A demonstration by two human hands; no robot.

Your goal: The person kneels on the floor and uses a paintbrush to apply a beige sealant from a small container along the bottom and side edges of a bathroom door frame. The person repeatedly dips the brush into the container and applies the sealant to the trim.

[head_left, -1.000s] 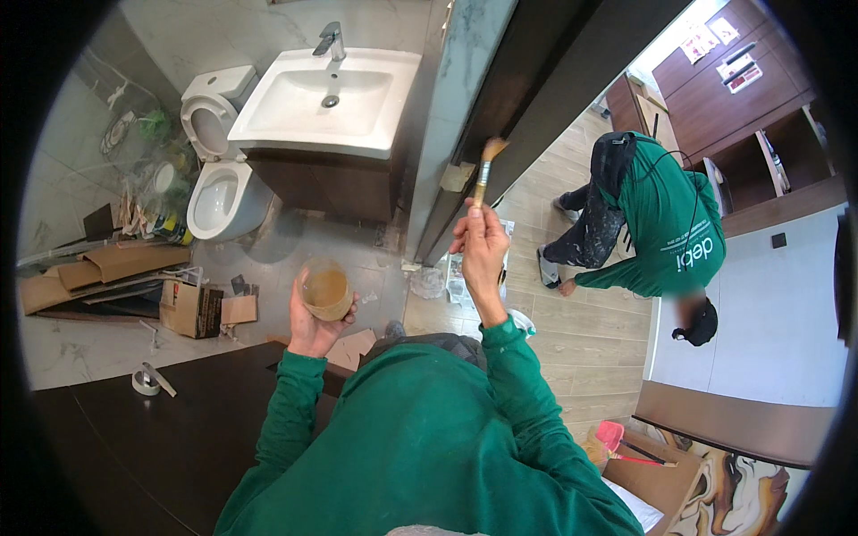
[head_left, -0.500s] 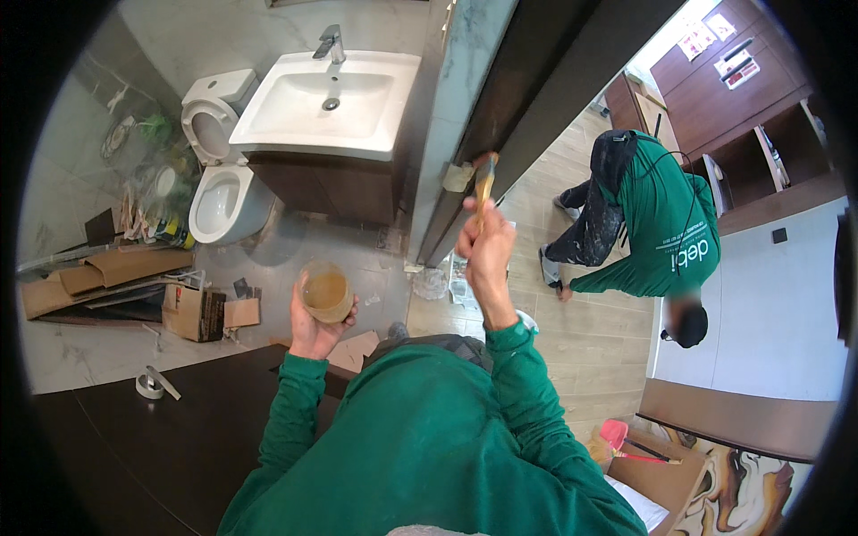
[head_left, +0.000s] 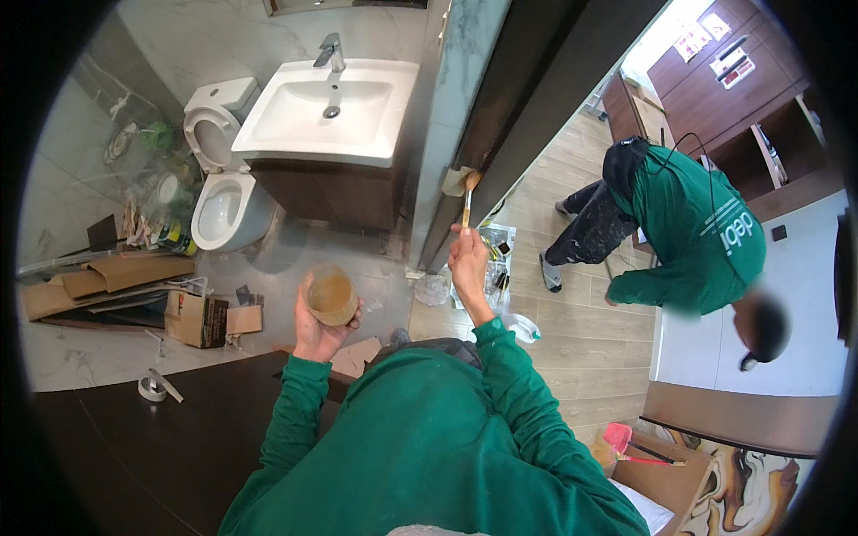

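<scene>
My left hand [head_left: 313, 338] is wrapped round a clear round container [head_left: 333, 297] with a tan liquid in it, held in front of me over the bathroom floor. Raised to the right, my right hand [head_left: 468, 270] grips a small paintbrush [head_left: 467, 211] by its handle, bristles pointing up. The bristle end is at the dark brown door frame [head_left: 514, 98], beside a pale patch [head_left: 455, 182] on it. Whether the bristles touch the frame I cannot tell.
A white sink [head_left: 295, 116] and a toilet [head_left: 223, 210] stand ahead on the left, with cardboard [head_left: 125, 272] beyond my left arm. A dark door panel [head_left: 179, 438] lies near left. Beyond the frame, a co-worker in green [head_left: 697, 214] bends over the wood floor [head_left: 581, 357].
My right hand has come down and slightly left, bringing the brush tip next to the pale patch. My left hand keeps the container nearly still. The co-worker has shifted right.
</scene>
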